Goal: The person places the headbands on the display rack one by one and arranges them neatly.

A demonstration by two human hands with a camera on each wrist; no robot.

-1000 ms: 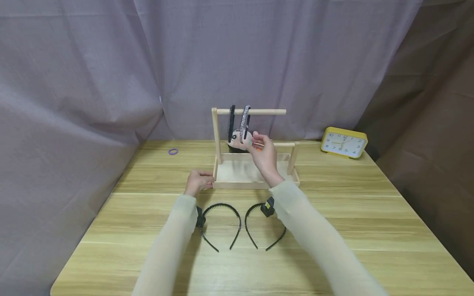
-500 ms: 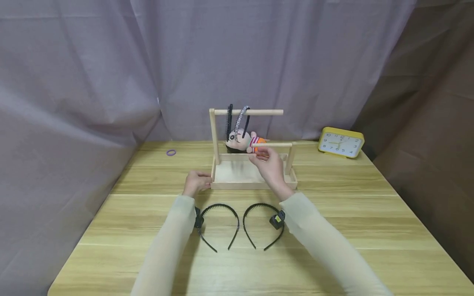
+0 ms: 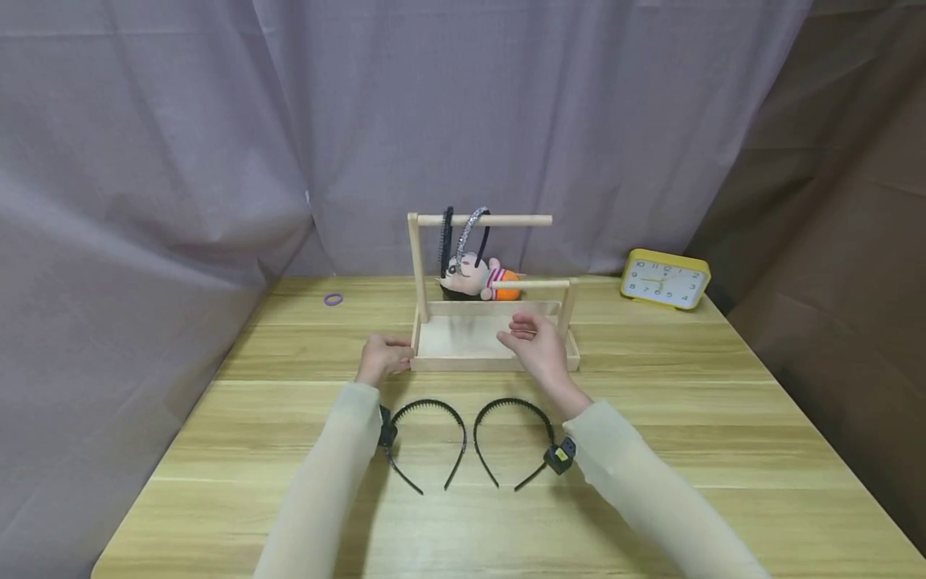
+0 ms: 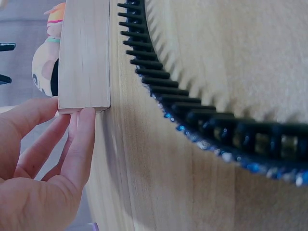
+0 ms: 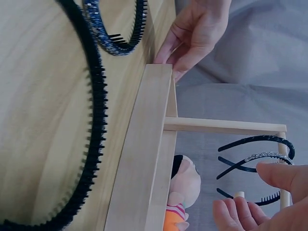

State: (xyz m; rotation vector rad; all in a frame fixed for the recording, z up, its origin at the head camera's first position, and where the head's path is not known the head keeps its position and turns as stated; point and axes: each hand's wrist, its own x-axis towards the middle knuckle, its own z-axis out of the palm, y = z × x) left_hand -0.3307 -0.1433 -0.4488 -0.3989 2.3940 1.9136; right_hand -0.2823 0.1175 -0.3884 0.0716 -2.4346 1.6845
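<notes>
My left hand [image 3: 382,358] touches the left end of a wooden rack with a shallow tray [image 3: 492,364]; in the left wrist view its fairly straight fingers [image 4: 85,134] press the tray's end. From the rack's upper bar [image 3: 521,219] hang a black toothed headband [image 3: 445,241] and a silver glitter headband [image 3: 470,229]. Over the tray's right part is my right hand [image 3: 538,350], fingers loosely bent, holding nothing. On the table in front lie two more headbands: a toothed one with blue glitter [image 4: 192,130] at left and a black toothed one [image 5: 98,110] at right.
Behind the rack lies a doll [image 3: 470,277] with orange shorts. A yellow clock [image 3: 665,279] stands at the back right, and a purple ring [image 3: 333,299] lies at the back left. The rack's short lower bar [image 3: 531,284] juts over the tray. Grey curtain surrounds the table.
My right hand has moved down and right, away from the silver headband, uncovering the doll. The silver headband has turned slightly on the bar. My left hand stays at the tray's end.
</notes>
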